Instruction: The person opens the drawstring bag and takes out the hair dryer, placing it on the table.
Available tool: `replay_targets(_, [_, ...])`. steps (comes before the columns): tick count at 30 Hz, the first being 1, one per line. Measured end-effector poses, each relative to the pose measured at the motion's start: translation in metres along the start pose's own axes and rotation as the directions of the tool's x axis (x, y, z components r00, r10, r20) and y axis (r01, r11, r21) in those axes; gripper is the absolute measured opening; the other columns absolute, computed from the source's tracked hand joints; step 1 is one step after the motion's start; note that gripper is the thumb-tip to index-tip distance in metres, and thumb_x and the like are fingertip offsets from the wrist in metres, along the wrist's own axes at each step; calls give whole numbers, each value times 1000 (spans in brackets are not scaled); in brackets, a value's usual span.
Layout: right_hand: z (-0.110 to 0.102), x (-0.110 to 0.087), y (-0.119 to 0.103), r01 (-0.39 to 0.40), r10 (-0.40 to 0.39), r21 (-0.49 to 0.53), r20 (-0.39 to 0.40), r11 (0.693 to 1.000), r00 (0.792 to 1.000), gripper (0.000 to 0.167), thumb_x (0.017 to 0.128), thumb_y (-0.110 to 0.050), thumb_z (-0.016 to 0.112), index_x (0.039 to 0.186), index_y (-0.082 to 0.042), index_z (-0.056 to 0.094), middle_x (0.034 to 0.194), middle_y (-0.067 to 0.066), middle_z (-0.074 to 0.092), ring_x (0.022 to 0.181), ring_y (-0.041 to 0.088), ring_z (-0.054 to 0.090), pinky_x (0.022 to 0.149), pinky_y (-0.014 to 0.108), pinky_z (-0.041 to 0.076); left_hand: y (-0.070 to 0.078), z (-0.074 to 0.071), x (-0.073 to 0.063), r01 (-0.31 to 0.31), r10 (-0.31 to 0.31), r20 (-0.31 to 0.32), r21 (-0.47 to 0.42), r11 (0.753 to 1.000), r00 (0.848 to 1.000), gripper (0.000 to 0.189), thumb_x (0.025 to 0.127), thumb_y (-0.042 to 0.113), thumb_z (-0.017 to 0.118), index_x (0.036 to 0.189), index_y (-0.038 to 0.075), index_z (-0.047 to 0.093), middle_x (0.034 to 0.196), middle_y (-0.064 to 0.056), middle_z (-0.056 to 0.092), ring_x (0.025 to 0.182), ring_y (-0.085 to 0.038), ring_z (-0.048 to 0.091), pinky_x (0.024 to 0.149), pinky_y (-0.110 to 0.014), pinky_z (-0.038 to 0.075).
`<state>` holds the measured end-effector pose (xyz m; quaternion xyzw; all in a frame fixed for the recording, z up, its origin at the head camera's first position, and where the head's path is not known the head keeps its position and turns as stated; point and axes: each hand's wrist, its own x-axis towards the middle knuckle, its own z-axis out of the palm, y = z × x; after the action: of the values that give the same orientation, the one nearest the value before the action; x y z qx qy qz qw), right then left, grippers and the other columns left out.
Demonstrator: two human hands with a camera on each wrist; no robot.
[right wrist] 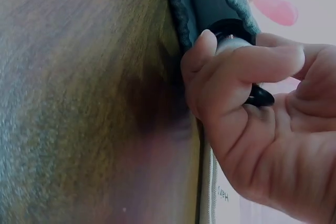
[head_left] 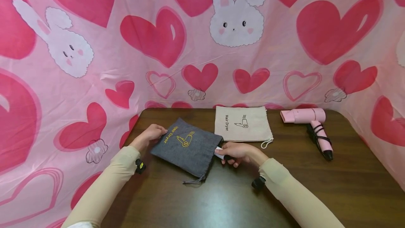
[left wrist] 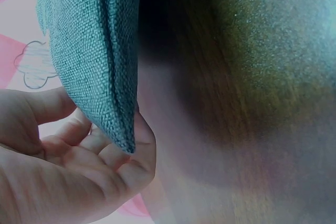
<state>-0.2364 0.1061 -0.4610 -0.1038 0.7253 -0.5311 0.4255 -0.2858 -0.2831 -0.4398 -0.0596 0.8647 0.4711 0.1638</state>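
A dark grey drawstring bag (head_left: pixel 190 150), printed "Hair Dryer" in yellow, is held up over the table with its mouth to the right. My left hand (head_left: pixel 150 135) pinches its closed end near a corner; in the left wrist view, the thumb and curled fingers (left wrist: pixel 144 148) lie on either side of the cloth (left wrist: pixel 89 51). At the mouth, my right hand (head_left: pixel 238 150) grips the white handle of a hair dryer (head_left: pixel 219 153) with black cord at its end (right wrist: pixel 260 96). The bag hides the rest of the dryer.
A cream drawstring bag (head_left: pixel 243 124) with a black hair dryer print lies flat at the back of the brown table (head_left: pixel 253 203). To its right rests a pink hair dryer (head_left: pixel 305 116), its black cord wound round the handle. Pink heart-patterned cloth (head_left: pixel 196 34) hangs behind.
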Motion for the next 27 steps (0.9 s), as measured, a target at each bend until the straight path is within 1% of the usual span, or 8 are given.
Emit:
replay_targets(3, [0,0,0,7,-7,36,8,999,1000,35,111,-30,56,106,4,62,84,7,62,53,10,35,48,22,34,0,0,0,11,-11,2,-6,1000,1000,25,108,13,56,97,0,74,64,4,43,62,-13,44,62,-31,37])
replay_targets(8, [1,1,1,12,-13,62,29,998,1000,34,111,-28,55,103,5,61,82,7,59,53,10,32,49,22,32,-1,2,1,23,-23,3,-6,1000,1000,27,108,18,58,89,4,72,62,4,43,59,-13,43,58,-29,35])
replay_targets(11, [2,1,3,15,-18,80,38,997,999,32,112,-27,54,105,4,59,82,6,56,54,9,31,49,22,30,-2,3,0,18,-18,-2,5,1000,1000,28,108,18,59,90,3,74,66,2,48,62,-15,46,59,-30,37])
replay_targets(13, [3,1,4,22,-26,94,38,995,999,32,112,-26,53,107,5,58,82,6,55,53,9,31,49,21,29,-4,4,-1,17,-17,-7,8,1000,1000,28,108,18,59,93,1,75,72,-1,53,65,-16,50,62,-30,40])
replay_targets(16, [4,1,6,37,-43,119,47,992,998,31,112,-24,52,109,7,57,82,6,55,53,8,30,49,20,28,-4,5,-1,25,-25,-13,-10,1000,1000,27,108,17,59,94,0,75,79,-3,59,71,-17,54,65,-30,44])
replay_targets(22, [3,0,6,54,-62,161,46,985,997,28,113,-21,51,110,6,55,83,7,54,54,8,29,49,20,26,-3,5,-1,48,-49,-15,-38,998,999,27,108,17,59,98,-2,75,85,-6,62,76,-18,58,67,-30,48])
replay_targets(27, [3,0,6,66,-74,181,40,981,996,28,112,-21,52,111,6,55,82,7,53,54,8,27,49,20,24,-4,5,-2,30,-31,-32,-23,999,999,27,108,17,59,98,-2,74,85,-6,62,77,-18,58,67,-30,47])
